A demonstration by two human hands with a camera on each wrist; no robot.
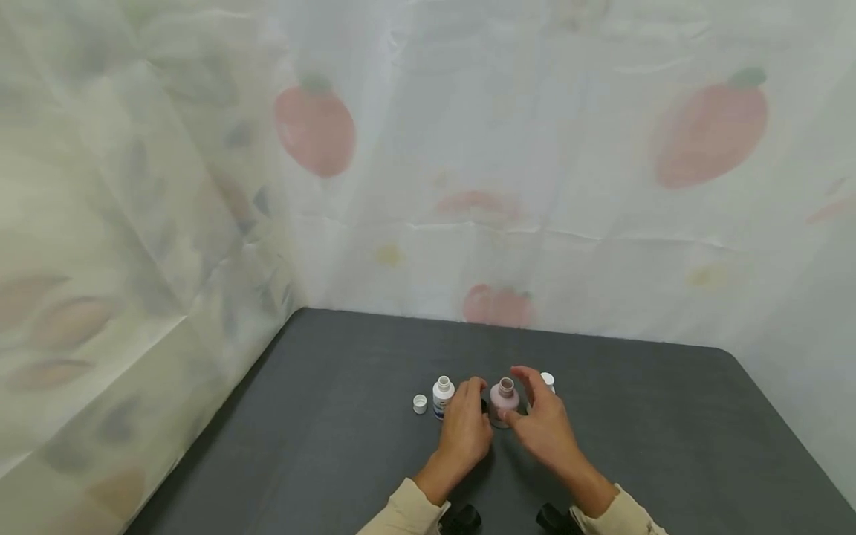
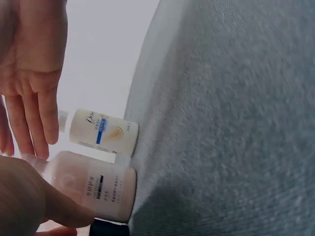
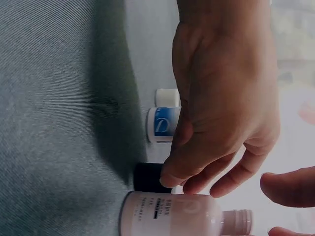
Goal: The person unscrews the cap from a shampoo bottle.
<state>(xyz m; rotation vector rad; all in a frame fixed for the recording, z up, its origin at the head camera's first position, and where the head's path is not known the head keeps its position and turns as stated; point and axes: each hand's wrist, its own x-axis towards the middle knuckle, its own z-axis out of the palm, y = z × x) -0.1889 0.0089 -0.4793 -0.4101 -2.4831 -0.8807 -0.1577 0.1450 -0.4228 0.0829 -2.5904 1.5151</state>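
My left hand is beside the pink bottle, thumb and fingers at the black cap, which it pinches low at the table surface. The pink bottle stands upright with its neck uncovered and dark print on its side. My right hand is on the bottle's other side, fingers spread and apart, thumb overlapping the bottle's front in the head view. In the left wrist view, that hand's long fingers reach toward the bottle's neck. A white bottle with an uncovered neck stands left of my left hand.
A small white cap lies left of the white bottle. Behind my right hand stands another white bottle with a blue-striped label, largely hidden in the head view. The dark grey tabletop meets fruit-printed curtains at the back and left.
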